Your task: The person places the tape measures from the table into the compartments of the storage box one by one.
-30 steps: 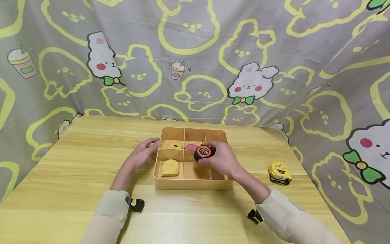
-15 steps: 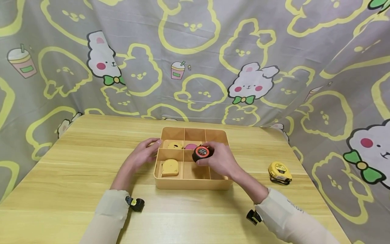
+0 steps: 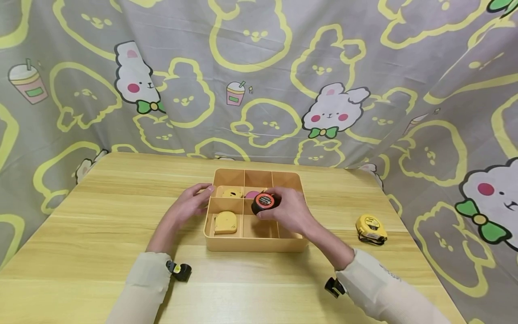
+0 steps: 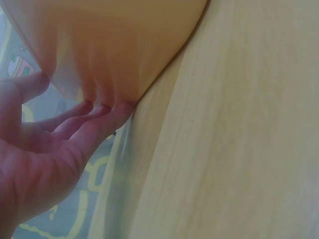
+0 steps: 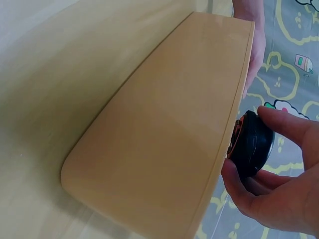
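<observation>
My right hand (image 3: 293, 210) grips a black tape measure (image 3: 265, 203) with an orange-red round label, between thumb and fingers. It is held over the middle of an orange divided box (image 3: 256, 245); in the right wrist view the tape measure (image 5: 254, 144) shows just beyond the box rim. The fingertips of my left hand (image 3: 193, 201) touch the box's left wall, fingers loosely extended, as the left wrist view shows. A pale yellow tape measure (image 3: 225, 222) lies in the front left compartment. Behind the divider, a yellow item (image 3: 232, 193) and a purple round item (image 3: 251, 195) are partly hidden.
A yellow and black tape measure (image 3: 371, 229) lies on the wooden table (image 3: 121, 216) to the right of the box. A grey patterned curtain (image 3: 267, 81) hangs behind the table and along its sides.
My right hand has shifted slightly left with the black tape measure, which now sits more over the middle column of the box. The left hand and the box stay in place.
</observation>
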A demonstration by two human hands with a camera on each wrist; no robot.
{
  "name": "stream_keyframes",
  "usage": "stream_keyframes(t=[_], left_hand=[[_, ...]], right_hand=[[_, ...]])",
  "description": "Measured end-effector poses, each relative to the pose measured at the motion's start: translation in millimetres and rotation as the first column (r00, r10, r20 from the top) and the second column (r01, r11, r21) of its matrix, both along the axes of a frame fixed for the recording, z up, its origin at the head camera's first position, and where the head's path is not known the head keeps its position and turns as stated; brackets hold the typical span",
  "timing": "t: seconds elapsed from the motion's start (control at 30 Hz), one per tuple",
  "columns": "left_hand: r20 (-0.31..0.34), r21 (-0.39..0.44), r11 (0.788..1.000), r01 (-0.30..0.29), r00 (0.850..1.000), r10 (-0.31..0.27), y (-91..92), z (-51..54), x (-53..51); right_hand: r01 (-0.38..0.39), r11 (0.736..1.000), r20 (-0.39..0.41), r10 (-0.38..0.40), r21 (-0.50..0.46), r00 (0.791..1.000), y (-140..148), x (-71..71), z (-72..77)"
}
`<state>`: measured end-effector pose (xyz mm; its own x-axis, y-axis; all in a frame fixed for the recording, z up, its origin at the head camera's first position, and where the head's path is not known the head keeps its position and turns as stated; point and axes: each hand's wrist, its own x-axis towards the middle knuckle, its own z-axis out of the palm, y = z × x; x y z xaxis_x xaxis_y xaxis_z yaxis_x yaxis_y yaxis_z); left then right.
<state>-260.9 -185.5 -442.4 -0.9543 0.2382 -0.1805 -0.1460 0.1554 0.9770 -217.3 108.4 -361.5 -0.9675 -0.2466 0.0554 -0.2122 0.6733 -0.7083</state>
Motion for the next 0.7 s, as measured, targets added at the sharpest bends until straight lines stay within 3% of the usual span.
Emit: stream_keyframes(t=[0.7], left_hand=[[-0.005, -0.002, 1.0, 0.003, 1.0, -0.003, -0.7, 0.8, 1.7]], right_hand=[[0.0, 1.0, -0.005, 0.0, 0.027, 1.0, -6.6, 3.4, -5.5]])
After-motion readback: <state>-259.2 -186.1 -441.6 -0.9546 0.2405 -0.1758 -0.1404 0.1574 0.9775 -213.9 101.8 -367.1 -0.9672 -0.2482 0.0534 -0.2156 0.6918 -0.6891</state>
